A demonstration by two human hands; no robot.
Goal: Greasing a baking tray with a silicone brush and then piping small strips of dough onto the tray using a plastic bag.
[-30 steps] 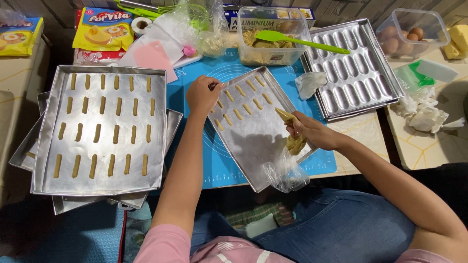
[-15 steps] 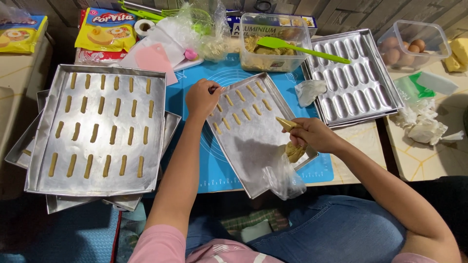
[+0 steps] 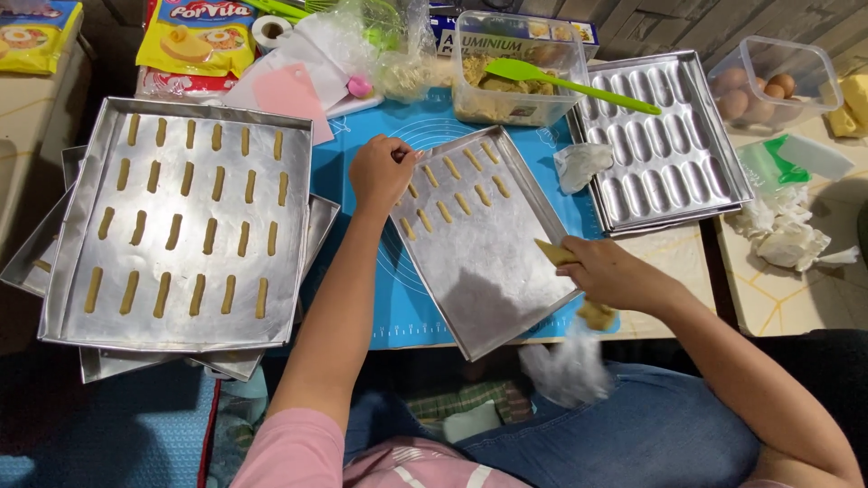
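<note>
A silver baking tray [image 3: 493, 271] lies tilted on the blue mat [image 3: 398, 307] in front of me, with several short dough sticks [image 3: 452, 185] in rows on its far half. My left hand [image 3: 380, 172] grips the tray's far left corner. My right hand [image 3: 610, 271] is at the tray's near right edge, closed around a plastic piping bag of dough [image 3: 588, 312] whose tan tip [image 3: 553, 253] points onto the tray. The bag's loose clear end [image 3: 565, 370] hangs blurred below the table edge.
A larger tray full of dough sticks [image 3: 181, 217] sits on stacked trays at left. A moulded finger-shaped pan [image 3: 665, 145] lies at right. Behind are a clear tub of dough with a green spatula [image 3: 561, 79], an egg box [image 3: 768, 81], yellow packets [image 3: 194, 36] and crumpled tissue [image 3: 787, 235].
My right hand with the piping bag has drawn back toward the tray's near right edge. The bag's loose end has swung down off the table. My left hand stays on the tray corner.
</note>
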